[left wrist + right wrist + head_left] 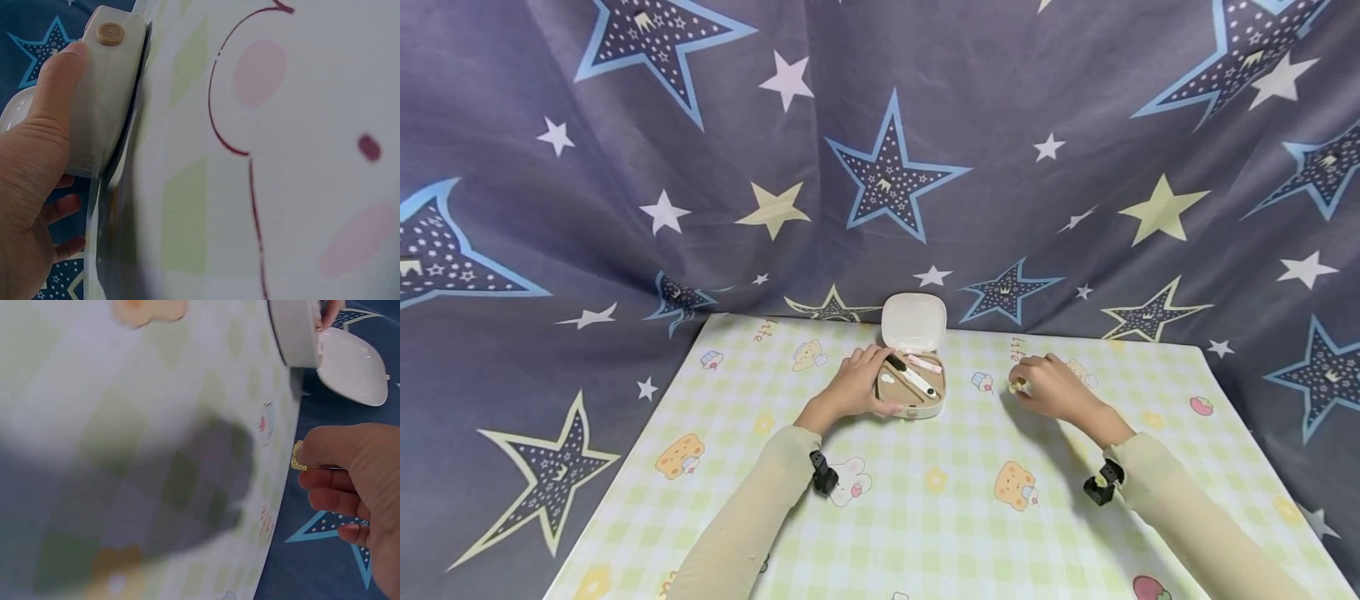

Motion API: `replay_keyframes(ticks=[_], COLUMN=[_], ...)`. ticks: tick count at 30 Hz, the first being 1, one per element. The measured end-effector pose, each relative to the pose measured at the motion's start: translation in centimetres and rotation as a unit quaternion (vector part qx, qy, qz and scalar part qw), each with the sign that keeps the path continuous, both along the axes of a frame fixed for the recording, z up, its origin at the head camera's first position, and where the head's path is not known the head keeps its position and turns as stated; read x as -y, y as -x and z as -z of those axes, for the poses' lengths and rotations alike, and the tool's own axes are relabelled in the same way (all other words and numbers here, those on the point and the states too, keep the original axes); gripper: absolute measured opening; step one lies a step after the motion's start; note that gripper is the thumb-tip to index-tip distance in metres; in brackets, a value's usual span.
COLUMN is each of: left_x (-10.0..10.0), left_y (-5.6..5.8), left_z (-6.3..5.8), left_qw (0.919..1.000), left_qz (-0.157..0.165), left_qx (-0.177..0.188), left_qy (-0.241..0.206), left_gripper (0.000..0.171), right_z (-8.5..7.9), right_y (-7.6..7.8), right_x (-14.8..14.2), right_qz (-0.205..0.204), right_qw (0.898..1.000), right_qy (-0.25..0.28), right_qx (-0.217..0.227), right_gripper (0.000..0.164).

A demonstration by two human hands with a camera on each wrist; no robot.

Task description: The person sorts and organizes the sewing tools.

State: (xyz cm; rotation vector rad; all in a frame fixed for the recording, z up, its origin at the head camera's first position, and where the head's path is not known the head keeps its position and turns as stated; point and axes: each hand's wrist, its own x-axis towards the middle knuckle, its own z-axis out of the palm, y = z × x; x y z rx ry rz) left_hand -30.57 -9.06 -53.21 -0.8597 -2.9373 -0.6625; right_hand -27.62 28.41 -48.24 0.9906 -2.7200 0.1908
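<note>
A small white case [928, 410] with a tan inside stands on the table, its lid [914, 321] raised at the back. My left hand [853, 385] grips the case at its left side, the thumb lying on the front wall near a round gold button [110, 34]. Inside lie a white slim tool [921, 384] with a black dot, a black piece [896, 362] and a pink-and-white stick [925, 363]. To the right of the case, above the table, my right hand [1054, 390] pinches a small yellow patterned piece [297, 457] between thumb and index finger; most of it is hidden.
A checked cloth [917, 517] with cartoon prints covers the table. Behind it hangs a dark blue curtain [850, 275] with stars, close to the table's back edge. A black strap device [823, 473] sits on the left wrist and another [1103, 482] on the right.
</note>
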Motion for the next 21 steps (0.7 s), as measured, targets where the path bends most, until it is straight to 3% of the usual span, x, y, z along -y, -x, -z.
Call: replay_keyframes(ticks=[4,12,21], left_x=[0.0,0.2,0.0], left_y=[0.0,-0.1,-0.1], left_z=[-0.2,-0.5,-0.8], left_qw=[1.0,0.9975,0.9953], left_qz=[0.0,-0.005,-0.008], left_qx=[0.007,0.051,0.08], left_qy=[0.0,-0.048,-0.053], left_gripper=[0.111,0.112,0.114], right_z=[-0.6,-1.1,-2.3], right_y=[0.1,1.1,1.5], right_x=[0.9,2.5,4.0], right_qz=[-0.008,-0.013,0.013], right_qw=[0.999,0.994,0.984], right_qy=[0.031,0.107,0.172], right_qx=[0.011,0.017,0.037], right_gripper=[0.014,0.016,0.014])
